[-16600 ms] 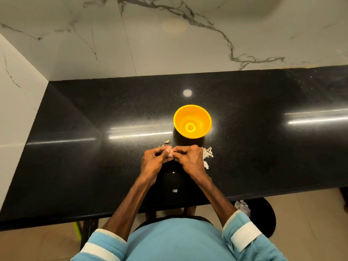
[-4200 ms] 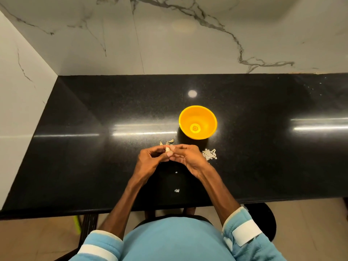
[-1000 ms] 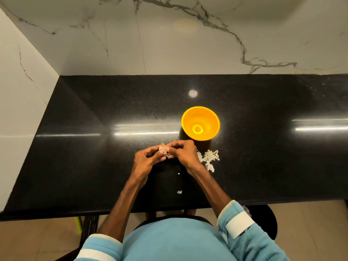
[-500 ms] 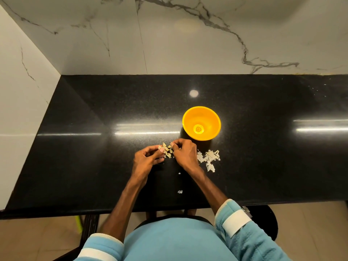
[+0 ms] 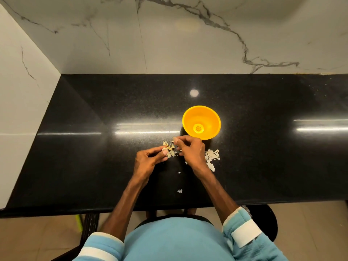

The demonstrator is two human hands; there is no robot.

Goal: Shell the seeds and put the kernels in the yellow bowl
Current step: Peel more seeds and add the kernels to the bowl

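Picking at the seeds (image 5: pixel 169 148) heaped near the yellow bowl (image 5: pixel 211 117), we curl left hand (image 5: pixel 148 162) and right hand (image 5: pixel 193 152) narrowly over them; whether either pinches one, we cannot tell. We judge it best to take one seed, crack it close to the bowl, shell scraps (image 5: pixel 211 159) aside.

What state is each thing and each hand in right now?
yellow bowl, upright; contents too small to tell.
seeds, in a loose heap.
left hand, fingers curled beside the heap; grip unclear.
right hand, fingers curled beside the heap; grip unclear.
shell fragments, scattered beside the right hand.
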